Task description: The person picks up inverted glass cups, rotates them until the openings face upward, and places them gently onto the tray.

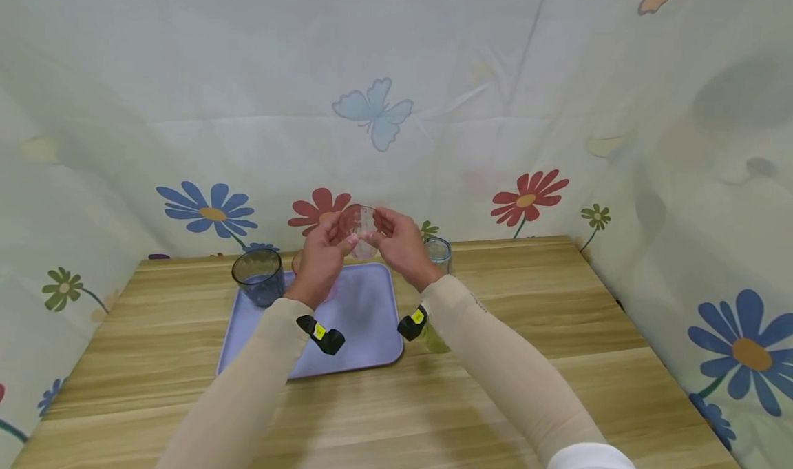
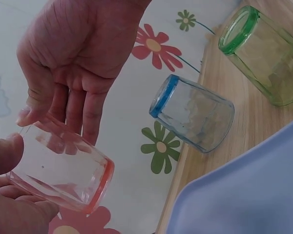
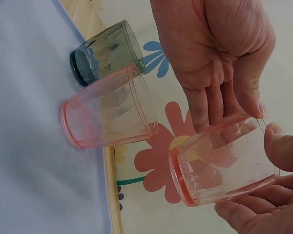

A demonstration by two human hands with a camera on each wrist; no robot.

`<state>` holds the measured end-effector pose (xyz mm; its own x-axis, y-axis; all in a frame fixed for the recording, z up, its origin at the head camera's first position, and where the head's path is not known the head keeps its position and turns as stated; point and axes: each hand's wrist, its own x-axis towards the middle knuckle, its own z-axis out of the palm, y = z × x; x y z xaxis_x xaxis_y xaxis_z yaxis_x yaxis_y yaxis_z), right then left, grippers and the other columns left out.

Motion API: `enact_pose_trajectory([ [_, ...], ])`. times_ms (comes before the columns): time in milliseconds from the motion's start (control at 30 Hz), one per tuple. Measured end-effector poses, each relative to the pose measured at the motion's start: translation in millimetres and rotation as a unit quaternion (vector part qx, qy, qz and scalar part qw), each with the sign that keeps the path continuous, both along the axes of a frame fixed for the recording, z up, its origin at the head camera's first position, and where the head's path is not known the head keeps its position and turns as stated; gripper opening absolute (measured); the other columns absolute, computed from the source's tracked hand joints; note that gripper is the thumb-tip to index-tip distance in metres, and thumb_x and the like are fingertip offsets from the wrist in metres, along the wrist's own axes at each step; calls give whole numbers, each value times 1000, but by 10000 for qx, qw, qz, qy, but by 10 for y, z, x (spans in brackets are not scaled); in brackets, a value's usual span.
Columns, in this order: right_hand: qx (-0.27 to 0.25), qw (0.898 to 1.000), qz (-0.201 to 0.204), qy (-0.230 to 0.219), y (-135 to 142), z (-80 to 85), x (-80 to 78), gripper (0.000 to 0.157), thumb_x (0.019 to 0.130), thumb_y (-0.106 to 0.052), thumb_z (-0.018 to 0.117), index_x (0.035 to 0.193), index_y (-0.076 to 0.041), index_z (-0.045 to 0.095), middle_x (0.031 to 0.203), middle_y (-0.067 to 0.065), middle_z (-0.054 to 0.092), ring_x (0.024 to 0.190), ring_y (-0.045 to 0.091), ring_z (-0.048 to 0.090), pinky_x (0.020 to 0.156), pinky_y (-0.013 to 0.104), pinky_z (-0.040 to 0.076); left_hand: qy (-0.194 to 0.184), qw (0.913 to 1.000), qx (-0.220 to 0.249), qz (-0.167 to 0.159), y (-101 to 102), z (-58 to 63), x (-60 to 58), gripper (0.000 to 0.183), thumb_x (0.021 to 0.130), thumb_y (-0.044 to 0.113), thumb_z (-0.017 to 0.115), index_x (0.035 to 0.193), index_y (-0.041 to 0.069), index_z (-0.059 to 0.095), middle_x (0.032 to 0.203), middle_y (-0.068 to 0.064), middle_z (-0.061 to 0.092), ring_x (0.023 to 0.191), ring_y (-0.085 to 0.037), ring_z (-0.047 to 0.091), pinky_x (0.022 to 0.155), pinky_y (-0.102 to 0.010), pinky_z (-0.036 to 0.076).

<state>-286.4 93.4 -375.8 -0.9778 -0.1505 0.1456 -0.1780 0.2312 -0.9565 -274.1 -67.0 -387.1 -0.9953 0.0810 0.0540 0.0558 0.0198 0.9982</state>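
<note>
Raised above the tray, a clear pink-tinted cup (image 1: 363, 243) is held between both hands, its thick reddish base downward in the wrist views. My left hand (image 1: 320, 257) grips one side, thumb at the rim and fingers along the wall. From the other side my right hand (image 1: 403, 246) holds it the same way, its thumb meeting the rim close to the left thumb. Seen from the right wrist, a second pink cup (image 3: 100, 114) stands upright on the blue-violet tray (image 3: 29, 122), beside a dark grey-blue cup (image 3: 107, 53). My left hand mostly hides that pink cup in the head view.
Right of the tray, a blue-ringed clear cup (image 2: 198, 114) and a green cup (image 2: 266, 61) stand upside down on the wooden table (image 1: 526, 317). My right arm covers most of the green one in the head view. Flower-patterned cloth (image 1: 446, 159) hangs behind the table.
</note>
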Motion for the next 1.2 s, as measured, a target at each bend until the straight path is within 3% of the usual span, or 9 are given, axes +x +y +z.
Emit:
enact_pose_trajectory([
  [167,53,10000,5,-14,12,-22,-6,61,101,-8,66,157,3,41,162,18,46,151,30,46,123,42,41,-36,9999,167,0,21,-18,-6,64,106,5,55,165,9,29,167,-11,41,156,-32,39,124,-45,39],
  [733,150,9999,10,-48,27,-92,22,62,103,-10,64,157,4,39,163,21,44,153,32,43,124,46,39,-184,9997,-158,104,59,-121,-36,69,105,6,57,166,11,25,172,-4,33,159,-28,33,126,-44,36],
  [1200,301,9993,-11,-241,36,-134,40,64,103,-12,64,159,1,38,165,18,42,154,30,41,125,45,38,-246,9993,-270,71,84,-194,-41,67,107,6,54,166,9,23,172,-9,30,160,-30,30,127,-46,34],
])
